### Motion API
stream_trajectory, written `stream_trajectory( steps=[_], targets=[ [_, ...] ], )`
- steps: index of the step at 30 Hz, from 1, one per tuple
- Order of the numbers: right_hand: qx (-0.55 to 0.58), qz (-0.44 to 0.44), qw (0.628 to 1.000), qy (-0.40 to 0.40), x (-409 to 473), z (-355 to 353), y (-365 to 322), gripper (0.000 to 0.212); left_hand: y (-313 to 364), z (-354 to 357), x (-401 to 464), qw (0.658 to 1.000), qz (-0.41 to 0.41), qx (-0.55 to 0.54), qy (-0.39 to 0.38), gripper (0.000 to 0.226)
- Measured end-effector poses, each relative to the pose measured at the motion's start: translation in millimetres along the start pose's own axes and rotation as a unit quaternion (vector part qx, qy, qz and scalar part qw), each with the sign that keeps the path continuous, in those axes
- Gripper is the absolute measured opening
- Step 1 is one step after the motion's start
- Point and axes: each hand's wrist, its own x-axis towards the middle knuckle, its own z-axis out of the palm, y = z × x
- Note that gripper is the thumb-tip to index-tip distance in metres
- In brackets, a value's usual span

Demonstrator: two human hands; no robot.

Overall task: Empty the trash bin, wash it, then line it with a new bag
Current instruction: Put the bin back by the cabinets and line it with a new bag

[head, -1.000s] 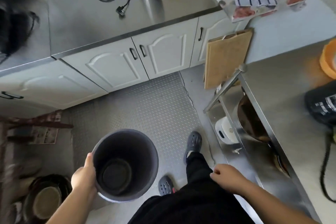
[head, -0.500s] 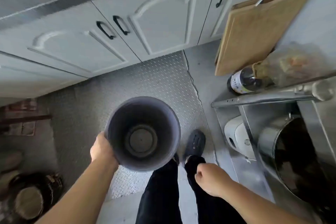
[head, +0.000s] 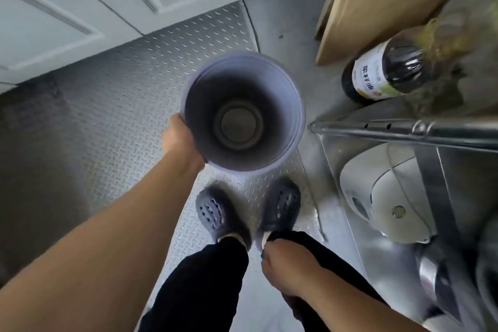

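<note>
The trash bin (head: 244, 116) is empty and unlined, gripped at its rim by the left hand (head: 181, 140). The right hand (head: 289, 268) hangs loosely curled, holding nothing. Judging by this, lining certainly remains; whether it's washed, I cannot tell.

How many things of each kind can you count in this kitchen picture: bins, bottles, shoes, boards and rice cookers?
Bins: 1, the grey trash bin, held in the grip of the left hand
Bottles: 1, the dark oil bottle
Shoes: 2, left clog and right clog
Boards: 1, the wooden board
Rice cookers: 1, the white cooker
Total: 6
</note>
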Motion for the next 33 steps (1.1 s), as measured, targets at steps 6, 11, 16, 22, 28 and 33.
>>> stream_trajectory(
  steps=[6, 11, 16, 22, 28, 33],
  targets=[
    [0.016, -0.003, 0.999, 0.027, 21.4, -18.8, 13.2, 0.032, -6.3, 43.0, 26.1, 1.0, 0.016, 0.011, -0.018, 0.025],
    [0.045, 0.01, 0.998, 0.037, 26.0, -26.5, 18.8, 0.028, -15.9, 57.1, 40.7, 1.0, 0.015, -0.021, -0.015, 0.023],
    [0.057, 0.023, 0.998, 0.033, 27.0, -27.6, 22.7, 0.03, -25.6, 58.1, 47.9, 1.0, 0.013, -0.018, -0.02, 0.026],
    [0.065, 0.031, 0.996, 0.057, 14.4, -15.6, 11.8, 0.029, -30.8, 16.4, 45.2, 0.982, 0.082, 0.156, -0.068, 0.029],
    [0.027, 0.048, 0.993, 0.108, -30.5, -16.0, -5.6, 0.023, -54.5, -78.8, -6.4, 0.917, 0.102, 0.36, -0.136, 0.035],
    [0.007, 0.054, 0.995, 0.083, -97.8, -37.1, -32.0, 0.023, -63.2, -163.0, -89.7, 0.904, 0.093, 0.389, -0.151, 0.034]
  ],
)
